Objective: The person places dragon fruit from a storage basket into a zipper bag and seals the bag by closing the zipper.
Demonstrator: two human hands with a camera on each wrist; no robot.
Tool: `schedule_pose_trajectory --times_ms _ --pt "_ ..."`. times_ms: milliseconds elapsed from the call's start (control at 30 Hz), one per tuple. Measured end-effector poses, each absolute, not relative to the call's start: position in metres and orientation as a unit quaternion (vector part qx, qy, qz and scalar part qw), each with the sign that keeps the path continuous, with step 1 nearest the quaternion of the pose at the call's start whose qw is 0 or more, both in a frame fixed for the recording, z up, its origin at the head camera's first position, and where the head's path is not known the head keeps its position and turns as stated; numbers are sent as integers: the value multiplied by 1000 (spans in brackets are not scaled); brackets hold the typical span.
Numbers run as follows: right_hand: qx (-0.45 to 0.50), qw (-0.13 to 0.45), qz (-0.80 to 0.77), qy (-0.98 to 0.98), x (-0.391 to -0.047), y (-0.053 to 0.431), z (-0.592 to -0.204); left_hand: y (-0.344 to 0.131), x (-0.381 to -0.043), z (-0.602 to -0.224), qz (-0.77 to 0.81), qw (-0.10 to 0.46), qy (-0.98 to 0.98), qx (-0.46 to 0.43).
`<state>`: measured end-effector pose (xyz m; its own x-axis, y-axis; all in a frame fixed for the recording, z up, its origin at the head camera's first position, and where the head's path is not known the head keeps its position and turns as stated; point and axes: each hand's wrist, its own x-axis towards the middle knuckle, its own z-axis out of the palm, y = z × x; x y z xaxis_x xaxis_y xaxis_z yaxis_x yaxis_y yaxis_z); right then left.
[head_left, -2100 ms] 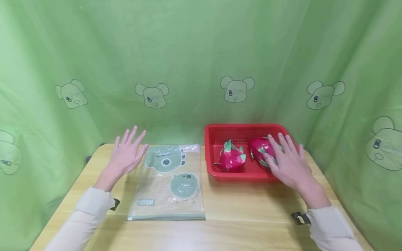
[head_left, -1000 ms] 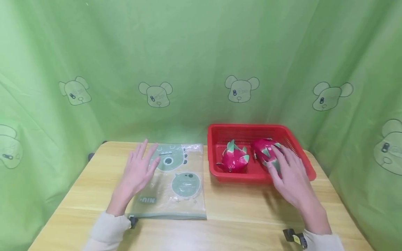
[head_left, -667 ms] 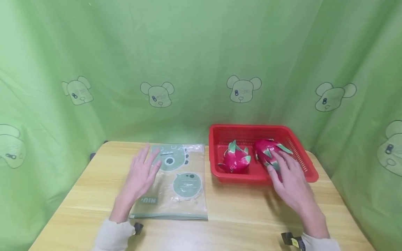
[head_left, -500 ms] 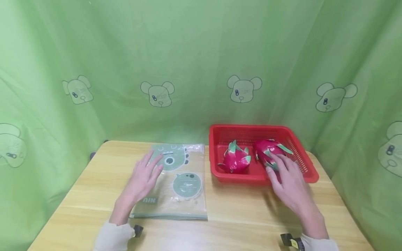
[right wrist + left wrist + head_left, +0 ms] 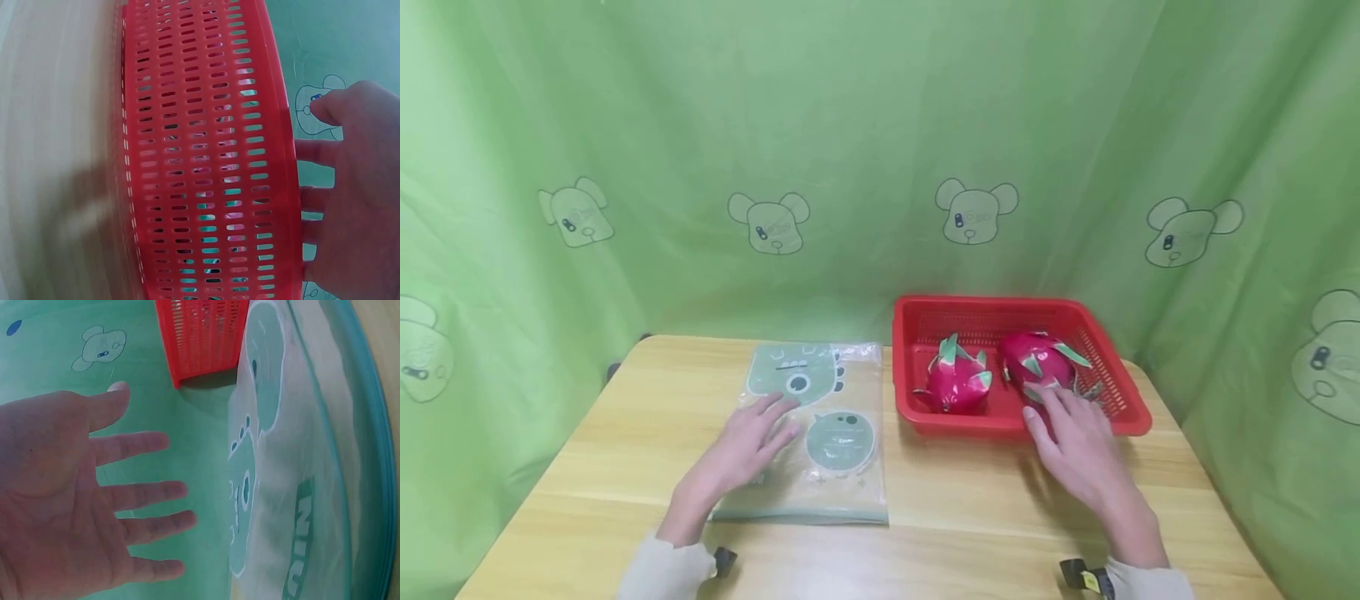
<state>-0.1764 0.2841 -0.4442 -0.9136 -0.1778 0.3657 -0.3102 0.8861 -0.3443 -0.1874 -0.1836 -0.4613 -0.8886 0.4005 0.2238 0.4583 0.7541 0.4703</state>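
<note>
My left hand (image 5: 741, 446) hovers with spread fingers over a clear zip bag (image 5: 850, 492) printed with green cartoon figures, lying flat. In the left wrist view, the palm of that hand (image 5: 69, 494) faces the bag's printed side (image 5: 269, 469) and holds nothing. My right hand (image 5: 1082, 446) reaches over the front rim of a red plastic basket (image 5: 917, 417), its fingers extended beside the right-hand dragon fruit (image 5: 1037, 358). A second dragon fruit (image 5: 957, 383) sits to its left in the basket. In the right wrist view the fingertips are hidden behind the basket wall (image 5: 212, 150).
The wooden table (image 5: 970, 542) carries the bag at left and the basket at right rear. A green curtain (image 5: 865, 100) with bear-head prints hangs behind and along both sides. A black wrist strap (image 5: 1086, 577) shows at the right sleeve.
My left hand has moved right and lower, from the bag's left side to over its print. My right hand has drawn back from above the right dragon fruit toward the basket's front rim.
</note>
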Motion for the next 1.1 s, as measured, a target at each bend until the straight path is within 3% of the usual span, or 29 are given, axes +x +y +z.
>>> schedule_pose_trajectory --times_ms 600,1100 --pt "115 129 110 -979 -174 277 -454 -170 -163 -460 -257 -158 -935 -186" --pt "111 103 105 -983 -172 277 -450 -165 -155 -459 -258 -195 -928 -183"
